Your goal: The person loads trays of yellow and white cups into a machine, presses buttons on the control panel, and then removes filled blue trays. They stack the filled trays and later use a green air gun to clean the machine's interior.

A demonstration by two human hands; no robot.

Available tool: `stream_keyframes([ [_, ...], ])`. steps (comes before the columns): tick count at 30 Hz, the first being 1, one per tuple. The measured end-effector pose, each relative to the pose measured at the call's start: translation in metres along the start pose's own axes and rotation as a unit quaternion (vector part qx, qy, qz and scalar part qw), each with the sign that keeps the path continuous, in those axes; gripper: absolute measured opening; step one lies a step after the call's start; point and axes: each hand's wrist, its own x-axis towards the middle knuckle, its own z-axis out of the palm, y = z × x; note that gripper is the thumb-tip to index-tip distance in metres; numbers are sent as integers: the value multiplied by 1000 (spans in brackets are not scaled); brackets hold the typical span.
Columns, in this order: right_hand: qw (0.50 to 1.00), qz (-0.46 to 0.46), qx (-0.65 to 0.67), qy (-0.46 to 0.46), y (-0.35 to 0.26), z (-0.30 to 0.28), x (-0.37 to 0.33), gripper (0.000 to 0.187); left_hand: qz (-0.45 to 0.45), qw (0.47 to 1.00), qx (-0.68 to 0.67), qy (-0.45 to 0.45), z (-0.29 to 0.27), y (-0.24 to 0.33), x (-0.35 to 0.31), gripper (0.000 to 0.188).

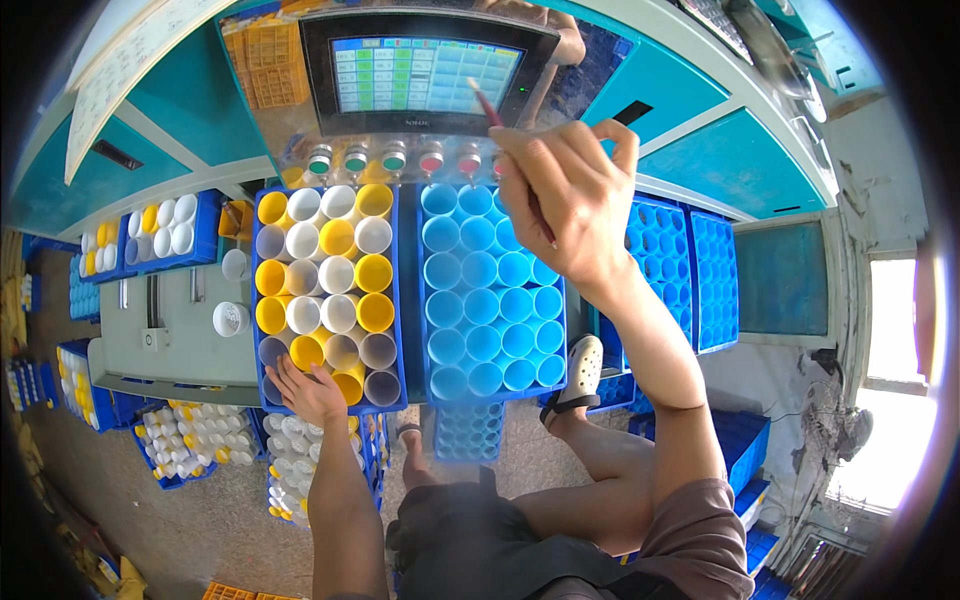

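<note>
My right hand point(570, 195) is raised in front of the control panel, its fingers closed round a thin dark-red stick point(487, 108) with a pale tip. The tip appears over the lit screen point(425, 75); I cannot tell whether it touches. Down at the left, my left hand point(308, 392) lies with fingers apart on the front cups of a blue crate point(401, 300). White, yellow and greyish cups point(338, 236) fill that crate in rows, mouths up. Right beside it stands another blue crate filled with light-blue cups point(479, 270), partly hidden behind my right hand.
Push buttons and knobs point(394, 156) line the panel below the screen. More crates of blue cups point(715, 280) stand at the right. White and yellow cups fill crates point(175, 235) at the left and on the floor. A loose white cup point(231, 319) sits on the grey machine bed point(180, 355).
</note>
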Motion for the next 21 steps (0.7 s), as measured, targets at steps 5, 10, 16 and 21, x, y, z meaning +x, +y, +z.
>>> stream_keyframes([
  [5,999,-21,-24,1,-4,12,-3,18,3,1000,-2,1,-1,0,1,49],
  [10,999,-3,-32,-35,-4,7,-12,12,0,1000,-9,-4,-1,0,0,49],
  [16,999,3,-34,-25,-3,8,-11,13,-3,1000,-7,-6,-1,0,0,49],
  [21,999,-13,-35,-1,-4,12,-4,17,-1,1000,-1,-7,-1,0,0,50],
])
